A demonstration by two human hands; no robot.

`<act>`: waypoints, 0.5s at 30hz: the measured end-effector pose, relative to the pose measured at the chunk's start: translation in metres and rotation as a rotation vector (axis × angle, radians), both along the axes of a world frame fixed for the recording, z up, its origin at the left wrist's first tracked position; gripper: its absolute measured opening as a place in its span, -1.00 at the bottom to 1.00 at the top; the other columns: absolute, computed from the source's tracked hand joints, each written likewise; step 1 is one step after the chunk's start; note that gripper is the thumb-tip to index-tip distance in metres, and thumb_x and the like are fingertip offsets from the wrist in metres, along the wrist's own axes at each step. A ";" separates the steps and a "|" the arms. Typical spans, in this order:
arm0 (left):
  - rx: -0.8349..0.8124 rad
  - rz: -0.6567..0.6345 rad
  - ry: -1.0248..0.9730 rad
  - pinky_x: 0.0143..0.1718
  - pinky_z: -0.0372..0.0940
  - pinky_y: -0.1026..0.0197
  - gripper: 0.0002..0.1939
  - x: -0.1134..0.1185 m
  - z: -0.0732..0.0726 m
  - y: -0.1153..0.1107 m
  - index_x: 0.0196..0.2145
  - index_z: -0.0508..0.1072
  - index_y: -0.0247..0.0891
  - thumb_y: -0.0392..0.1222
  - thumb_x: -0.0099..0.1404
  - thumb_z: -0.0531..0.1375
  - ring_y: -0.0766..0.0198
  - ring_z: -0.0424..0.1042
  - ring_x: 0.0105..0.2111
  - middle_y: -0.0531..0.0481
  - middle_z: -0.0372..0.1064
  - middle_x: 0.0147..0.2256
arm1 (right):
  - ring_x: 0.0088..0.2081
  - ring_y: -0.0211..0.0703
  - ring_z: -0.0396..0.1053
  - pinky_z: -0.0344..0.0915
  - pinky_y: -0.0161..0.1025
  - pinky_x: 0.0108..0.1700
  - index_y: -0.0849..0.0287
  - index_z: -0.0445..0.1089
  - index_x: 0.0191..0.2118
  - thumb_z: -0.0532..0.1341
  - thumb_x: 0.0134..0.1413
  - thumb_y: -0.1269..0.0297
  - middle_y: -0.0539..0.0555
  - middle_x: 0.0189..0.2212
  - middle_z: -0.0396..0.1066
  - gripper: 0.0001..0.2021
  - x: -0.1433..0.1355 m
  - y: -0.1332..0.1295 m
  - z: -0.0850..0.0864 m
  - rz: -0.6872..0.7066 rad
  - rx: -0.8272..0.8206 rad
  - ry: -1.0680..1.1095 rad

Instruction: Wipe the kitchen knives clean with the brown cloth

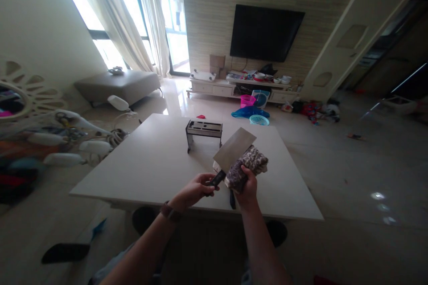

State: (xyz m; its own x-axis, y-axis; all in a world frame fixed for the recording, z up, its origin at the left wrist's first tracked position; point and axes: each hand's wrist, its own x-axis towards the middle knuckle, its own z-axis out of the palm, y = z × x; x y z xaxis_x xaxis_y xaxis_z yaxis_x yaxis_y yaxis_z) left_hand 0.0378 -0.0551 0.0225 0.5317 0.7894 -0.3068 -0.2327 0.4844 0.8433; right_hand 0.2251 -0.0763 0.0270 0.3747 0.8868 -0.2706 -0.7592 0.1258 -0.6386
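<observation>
My left hand [199, 187] is wrapped round the black handle of a cleaver [235, 149], whose wide grey blade points up and to the right. With fingers closed, my right hand [248, 185] grips a mottled brown and white cloth [252, 161] against the near side of the blade. Both hands are over the front part of the white table [140, 164]. Behind the cleaver, toward the left, a knife rack [204, 128] stands on the table with slots in its top. A black handle [232, 199] shows below the cloth, close to the table's front edge; what it belongs to is hidden.
Beyond the table are a blue basket [259, 120], a blue bag [250, 112] and a pink basket [248, 100] on the floor. A low cabinet [214, 90] stands against the far wall. A white lamp with several arms [82, 146] is beside the table's left edge.
</observation>
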 end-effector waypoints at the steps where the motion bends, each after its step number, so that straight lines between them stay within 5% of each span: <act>1: 0.002 -0.041 0.004 -0.45 0.34 0.32 -0.45 -0.001 -0.004 0.000 -0.05 0.55 -0.28 -0.44 -0.06 0.43 0.21 0.58 -0.34 -0.12 0.52 -0.17 | -0.42 -0.13 0.54 0.51 -0.22 -0.36 0.14 0.48 -0.27 0.43 -0.22 0.27 -0.03 -0.42 0.59 -0.71 -0.003 0.000 0.000 -0.018 -0.019 0.014; 4: 0.036 -0.171 -0.010 -0.57 0.24 0.33 -0.41 -0.002 -0.009 -0.002 0.09 0.45 -0.30 -0.29 0.09 0.40 0.35 0.47 -0.53 -0.10 0.52 -0.21 | -0.40 -0.12 0.54 0.50 -0.21 -0.35 0.15 0.48 -0.21 0.45 -0.27 0.30 -0.01 -0.39 0.60 -0.62 -0.012 -0.001 0.000 -0.043 -0.041 -0.018; 8: 0.085 -0.259 -0.005 -0.54 0.34 0.27 -0.37 -0.008 -0.007 -0.002 0.19 0.34 -0.32 -0.17 0.19 0.36 0.36 0.42 -0.60 -0.15 0.55 -0.20 | -0.36 -0.07 0.55 0.52 -0.14 -0.30 0.14 0.47 -0.19 0.46 -0.28 0.28 0.01 -0.36 0.60 -0.60 -0.017 -0.002 0.002 -0.018 -0.058 -0.068; 15: 0.196 -0.096 0.253 -0.70 0.16 0.38 -0.23 -0.015 -0.016 -0.014 0.26 0.29 -0.29 -0.32 0.06 0.29 0.40 0.26 -0.71 0.11 0.47 -0.49 | -0.21 0.00 0.57 0.51 -0.07 -0.10 0.14 0.48 -0.21 0.45 -0.31 0.30 0.03 -0.31 0.61 -0.60 -0.030 -0.006 0.004 0.074 -0.039 -0.080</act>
State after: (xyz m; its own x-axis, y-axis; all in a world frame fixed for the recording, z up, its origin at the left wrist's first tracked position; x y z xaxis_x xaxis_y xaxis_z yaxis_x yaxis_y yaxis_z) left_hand 0.0226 -0.0687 0.0064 0.5327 0.7967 -0.2856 0.0350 0.3164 0.9480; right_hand 0.1954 -0.0822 0.0311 0.3302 0.9022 -0.2775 -0.7116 0.0448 -0.7012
